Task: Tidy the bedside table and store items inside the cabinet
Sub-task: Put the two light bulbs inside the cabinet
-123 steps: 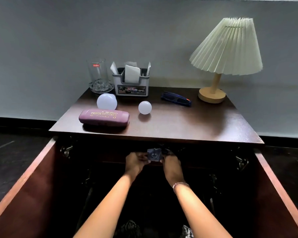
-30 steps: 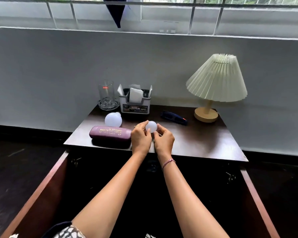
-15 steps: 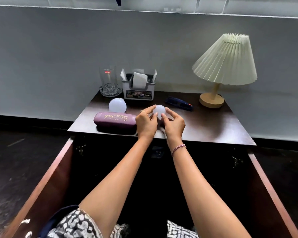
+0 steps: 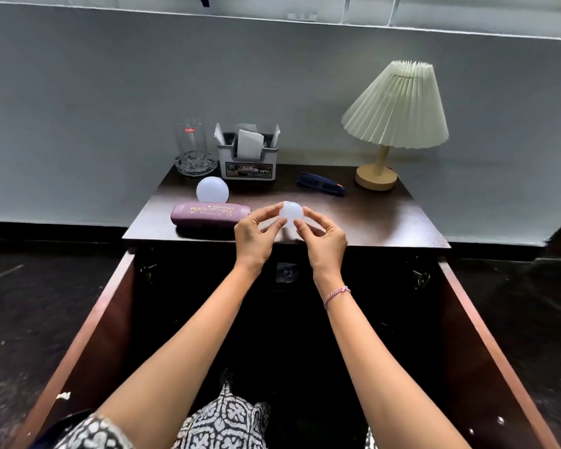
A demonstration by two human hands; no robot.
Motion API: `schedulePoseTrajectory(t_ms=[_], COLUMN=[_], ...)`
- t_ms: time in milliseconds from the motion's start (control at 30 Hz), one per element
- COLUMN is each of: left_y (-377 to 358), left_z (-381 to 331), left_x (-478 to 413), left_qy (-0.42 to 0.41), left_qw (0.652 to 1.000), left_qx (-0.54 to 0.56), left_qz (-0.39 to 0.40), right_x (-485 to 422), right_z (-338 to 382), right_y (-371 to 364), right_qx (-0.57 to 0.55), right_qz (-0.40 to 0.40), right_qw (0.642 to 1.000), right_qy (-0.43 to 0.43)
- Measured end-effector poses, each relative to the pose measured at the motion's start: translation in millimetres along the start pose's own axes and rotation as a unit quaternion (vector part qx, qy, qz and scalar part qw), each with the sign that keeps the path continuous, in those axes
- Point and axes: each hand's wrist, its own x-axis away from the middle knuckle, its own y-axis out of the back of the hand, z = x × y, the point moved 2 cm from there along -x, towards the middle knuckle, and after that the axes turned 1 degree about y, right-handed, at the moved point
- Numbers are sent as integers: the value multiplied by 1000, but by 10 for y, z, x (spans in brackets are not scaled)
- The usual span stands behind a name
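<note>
Frosted white, small and round: held that ball (image 4: 291,213) just above the dark wooden bench (image 4: 370,218) at its front edge, pinched between fingertips of left hand (image 4: 255,236) and right hand (image 4: 324,239), both grips closed on it, presumably for lowering into the open cabinet (image 4: 208,286) below.

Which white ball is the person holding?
The smaller white ball, pinched between the left hand and right hand. The bigger ball sits on the table behind the purple case.
</note>
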Motion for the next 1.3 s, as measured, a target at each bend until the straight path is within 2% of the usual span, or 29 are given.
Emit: schedulePoseTrajectory(t_ms=[233,433,567,800,933,1133,1300], left_y=[303,449,508,490,471,402,411], left_z=[11,-42,134,510,657,1019,1323], left_x=[366,629,747,847,777,609,532], left_qy=[35,47,36,83,106,127,197], left_qw=[998,995,997,996,993,985,974], left_qx=[58,87,61,12,-47,-116,-105], left_qz=[-3,-12,-24,-31,-18,-10,-36], right_x=[373,601,734,832,768,546,452], right_z=[96,68,-108,-530,-734,-1066,-1330], right_y=[30,21,11,-29,-94,-252,-411], right_qx=[49,-1,-11,-7,44,63,172], right_qz=[44,63,69,58,50,74,105], right_qw=[995,996,996,998,998,995,979], right_qy=[74,63,61,-4,-11,-37,-14])
